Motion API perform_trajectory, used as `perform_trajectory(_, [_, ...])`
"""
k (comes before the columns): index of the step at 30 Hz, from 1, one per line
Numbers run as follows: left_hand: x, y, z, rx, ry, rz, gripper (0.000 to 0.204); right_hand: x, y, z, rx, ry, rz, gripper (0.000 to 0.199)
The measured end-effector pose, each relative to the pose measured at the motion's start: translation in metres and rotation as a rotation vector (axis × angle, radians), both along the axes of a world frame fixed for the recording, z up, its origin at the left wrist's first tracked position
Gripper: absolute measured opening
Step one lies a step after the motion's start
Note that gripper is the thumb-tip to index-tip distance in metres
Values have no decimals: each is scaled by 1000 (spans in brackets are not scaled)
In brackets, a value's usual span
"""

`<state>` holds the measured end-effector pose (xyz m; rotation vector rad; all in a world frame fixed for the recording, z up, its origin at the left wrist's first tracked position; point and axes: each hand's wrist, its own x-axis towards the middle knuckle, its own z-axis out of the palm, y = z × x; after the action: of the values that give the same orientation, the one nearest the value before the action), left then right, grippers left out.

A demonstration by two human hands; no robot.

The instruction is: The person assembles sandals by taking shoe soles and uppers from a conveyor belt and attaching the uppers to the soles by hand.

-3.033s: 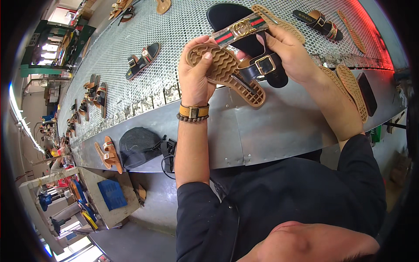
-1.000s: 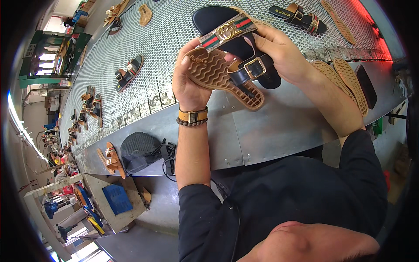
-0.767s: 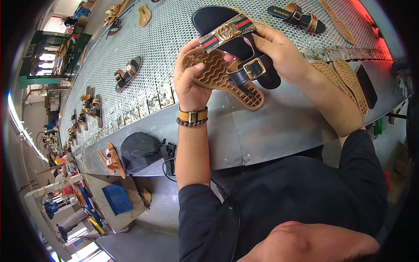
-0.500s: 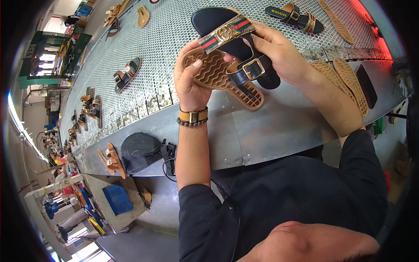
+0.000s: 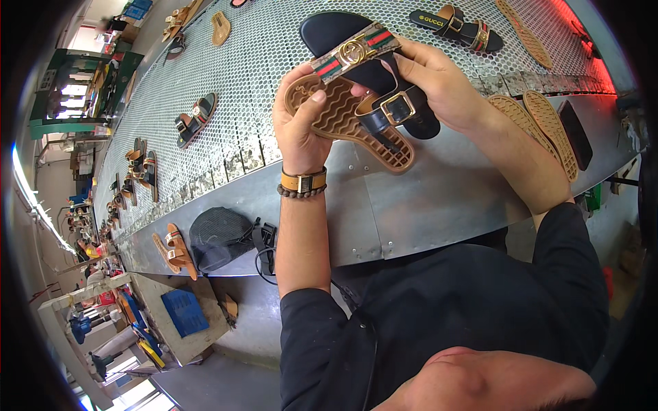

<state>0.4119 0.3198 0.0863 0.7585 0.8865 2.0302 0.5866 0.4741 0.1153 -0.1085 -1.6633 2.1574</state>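
Black buckled sandal point(image 5: 375, 71) sits in your closed right grip point(image 5: 442, 81); your left grip point(image 5: 301, 130) clamps a brown ridged outsole point(image 5: 340, 113).

The person point(image 5: 445, 308) wears a black shirt point(image 5: 473, 294) with short sleeves point(image 5: 312, 318). A thin black cord point(image 5: 375, 349) hangs down it. The left arm point(image 5: 303, 240) has a watch point(image 5: 303, 183) with a wide tan strap and a little box-shaped face, beside round brown beads point(image 5: 302, 195).
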Motion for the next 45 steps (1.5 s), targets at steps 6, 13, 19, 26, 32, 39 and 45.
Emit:
perform_trajectory(6, [4, 6, -4, -26, 41, 57, 42, 5, 5, -1, 0, 4, -8, 35])
perform_trajectory(13, [12, 12, -4, -4, 59, 42, 42, 13, 12, -1, 9, -3, -14, 35])
perform_trajectory(19, [19, 18, -1, -29, 79, 59, 43, 19, 17, 0, 33, 2, -21, 35])
perform_trajectory(26, [25, 24, -3, -24, 125, 75, 43, 27, 22, 1, 17, 14, -14, 35])
perform_trajectory(32, [30, 27, -2, -30, 102, 64, 48, 31, 27, -1, 5, 8, -16, 34])
perform_trajectory(39, [36, 31, -2, 10, 157, 29, 48, 37, 29, 4, 8, -7, -29, 32])
perform_trajectory(45, [46, 39, 3, -32, 88, 48, 44, 45, 37, 4, 16, -28, -41, 31])
